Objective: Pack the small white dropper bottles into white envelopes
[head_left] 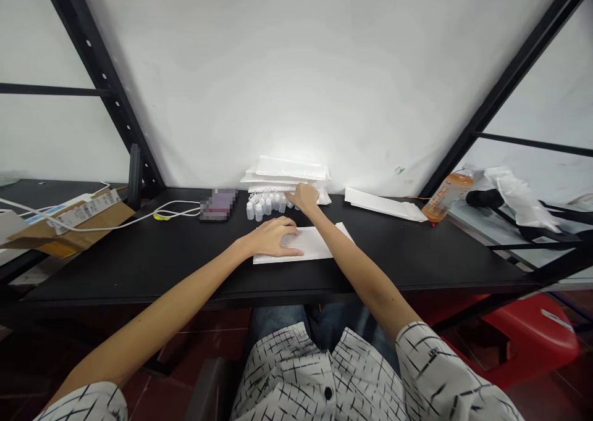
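A white padded mailer lies flat on the black table in front of me. My left hand rests on its left part, with thumb and fingers spread apart. Beyond the mailer stands a cluster of several small white bottles with pale tops. My right hand reaches over the right end of this cluster, its fingers pointing left and down among the bottles. Its fingertips are partly hidden, so whether they grip a bottle cannot be made out. My right forearm crosses above the mailer's right part.
Behind the bottles, a stack of white mailers sits against the wall. More flat white mailers lie right of it, near an orange drink bottle. Leftward are a pixelated purple object, a white cable and an opened cardboard box.
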Available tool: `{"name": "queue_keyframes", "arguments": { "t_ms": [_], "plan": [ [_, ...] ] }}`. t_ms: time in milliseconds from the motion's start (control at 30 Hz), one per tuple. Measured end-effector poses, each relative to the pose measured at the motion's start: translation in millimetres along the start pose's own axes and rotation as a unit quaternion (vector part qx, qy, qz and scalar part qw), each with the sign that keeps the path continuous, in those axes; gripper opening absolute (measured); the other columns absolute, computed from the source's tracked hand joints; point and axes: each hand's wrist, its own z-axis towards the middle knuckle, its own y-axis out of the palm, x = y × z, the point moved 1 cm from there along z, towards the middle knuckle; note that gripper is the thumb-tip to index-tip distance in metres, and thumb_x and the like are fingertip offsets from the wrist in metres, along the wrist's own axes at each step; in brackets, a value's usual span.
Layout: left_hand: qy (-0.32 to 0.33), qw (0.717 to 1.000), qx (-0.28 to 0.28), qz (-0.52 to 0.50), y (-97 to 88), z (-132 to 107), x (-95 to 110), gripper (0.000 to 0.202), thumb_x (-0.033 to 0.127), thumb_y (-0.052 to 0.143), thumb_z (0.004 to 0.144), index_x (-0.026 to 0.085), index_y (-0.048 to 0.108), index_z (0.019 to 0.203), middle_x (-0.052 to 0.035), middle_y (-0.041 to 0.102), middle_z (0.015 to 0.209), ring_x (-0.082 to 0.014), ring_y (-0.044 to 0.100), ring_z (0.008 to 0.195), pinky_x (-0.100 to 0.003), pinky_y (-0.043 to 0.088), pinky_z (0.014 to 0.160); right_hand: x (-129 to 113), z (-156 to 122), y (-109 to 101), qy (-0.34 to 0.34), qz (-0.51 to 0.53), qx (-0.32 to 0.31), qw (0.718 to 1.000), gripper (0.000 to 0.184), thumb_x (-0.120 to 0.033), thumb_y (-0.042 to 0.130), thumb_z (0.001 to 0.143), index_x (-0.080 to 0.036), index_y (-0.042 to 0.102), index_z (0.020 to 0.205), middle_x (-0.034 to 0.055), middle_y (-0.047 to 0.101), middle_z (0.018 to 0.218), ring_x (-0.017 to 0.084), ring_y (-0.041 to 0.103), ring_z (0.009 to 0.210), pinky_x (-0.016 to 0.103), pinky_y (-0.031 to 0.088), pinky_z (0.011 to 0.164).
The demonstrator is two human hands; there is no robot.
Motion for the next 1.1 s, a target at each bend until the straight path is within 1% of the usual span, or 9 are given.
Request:
{"name": "queue_keyframes", "arguments": {
  "t_ms": [100,367,467,600,700,833,967,1033,1100],
  "plan": [
    [-0.005,1.0,-0.008,0.002,-0.4,-0.1,0.4,0.061,0.07,0.061,0.084,0.018,0.071,0.115,-0.0129,0.063,0.132,-0.0299,0.058,0.122,-0.04,0.047,0.103,-7.5,0.9,-0.2,0.044,-0.014,-0.004,0.999,0.035,-0.038,0.064,0.09,-0.012,0.072,0.113,0.0195,0.073,0.111,0.03,0.071,0.105,0.034,0.055,0.082],
    [-0.006,1.0,-0.006,0.0,-0.9,-0.7,1.0,0.059,0.069,0.062,0.084,0.019,0.071,0.114,-0.0117,0.064,0.131,-0.0292,0.059,0.12,-0.039,0.047,0.102,-8.0,0.0,3.5,0.049,-0.011,-0.006,0.999,0.032,-0.027,0.064,0.087,-0.012,0.073,0.114,0.02,0.073,0.112,0.029,0.07,0.105,0.032,0.054,0.083],
    [-0.006,1.0,-0.007,0.001,-0.8,-0.3,0.3,0.06,0.069,0.063,0.083,0.018,0.071,0.114,-0.0122,0.064,0.131,-0.0295,0.059,0.12,-0.039,0.047,0.101,-0.8,-2.5,2.1,0.061,0.002,-0.004,0.998,0.035,-0.032,0.062,0.089,-0.012,0.072,0.115,0.0201,0.072,0.115,0.031,0.069,0.107,0.034,0.053,0.085],
    [-0.002,1.0,-0.002,-0.001,-0.8,0.0,-0.3,0.06,0.07,0.062,0.084,0.019,0.072,0.113,-0.0125,0.064,0.13,-0.0294,0.061,0.119,-0.04,0.048,0.101,5.6,-5.9,-0.4,0.069,0.024,0.013,0.997,0.049,-0.051,0.054,0.095,-0.01,0.073,0.114,0.0218,0.072,0.114,0.034,0.069,0.108,0.038,0.053,0.086],
    [0.002,1.0,0.003,0.001,0.5,-0.4,-0.4,0.06,0.071,0.061,0.084,0.02,0.072,0.112,-0.0119,0.065,0.129,-0.0289,0.061,0.118,-0.04,0.048,0.101,4.2,-7.0,1.5,0.068,0.028,0.015,0.997,0.062,-0.064,0.054,0.092,-0.009,0.074,0.112,0.0236,0.073,0.11,0.035,0.069,0.107,0.039,0.052,0.085],
    [0.001,1.0,0.016,0.011,0.6,-0.9,-1.1,0.058,0.07,0.061,0.084,0.02,0.073,0.111,-0.0113,0.065,0.13,-0.0285,0.062,0.117,-0.04,0.05,0.099,-1.3,-7.5,6.6,0.055,0.019,0.014,0.998,0.065,-0.067,0.06,0.087,-0.008,0.075,0.11,0.0242,0.073,0.107,0.034,0.07,0.105,0.036,0.052,0.084],
    [0.004,0.992,0.116,0.045,-19.7,3.4,-9.3,0.043,0.055,0.053,0.095,0.02,0.074,0.109,-0.0104,0.068,0.127,-0.027,0.062,0.119,-0.042,0.05,0.101,-4.1,-7.0,6.4,0.058,0.025,-0.006,0.998,0.057,-0.059,0.064,0.086,-0.009,0.076,0.11,0.024,0.073,0.111,0.033,0.07,0.106,0.034,0.052,0.082],
    [-0.031,0.981,0.173,0.085,-39.7,10.3,-18.7,0.04,0.047,0.046,0.1,0.02,0.074,0.11,-0.0108,0.069,0.128,-0.0272,0.062,0.119,-0.045,0.049,0.101,-4.9,-5.7,4.9,0.058,0.031,-0.02,0.998,0.05,-0.052,0.066,0.085,-0.01,0.076,0.11,0.0232,0.073,0.112,0.033,0.07,0.106,0.033,0.052,0.081],
    [-0.093,0.969,0.187,0.133,-61.6,21.1,-30.5,0.046,0.045,0.038,0.102,0.019,0.072,0.116,-0.013,0.066,0.133,-0.0295,0.057,0.127,-0.047,0.047,0.103,-5.6,-3.9,4.1,0.056,0.036,-0.027,0.997,0.045,-0.045,0.067,0.084,-0.01,0.075,0.111,0.0221,0.073,0.111,0.032,0.071,0.106,0.032,0.051,0.08]
  ]
}}
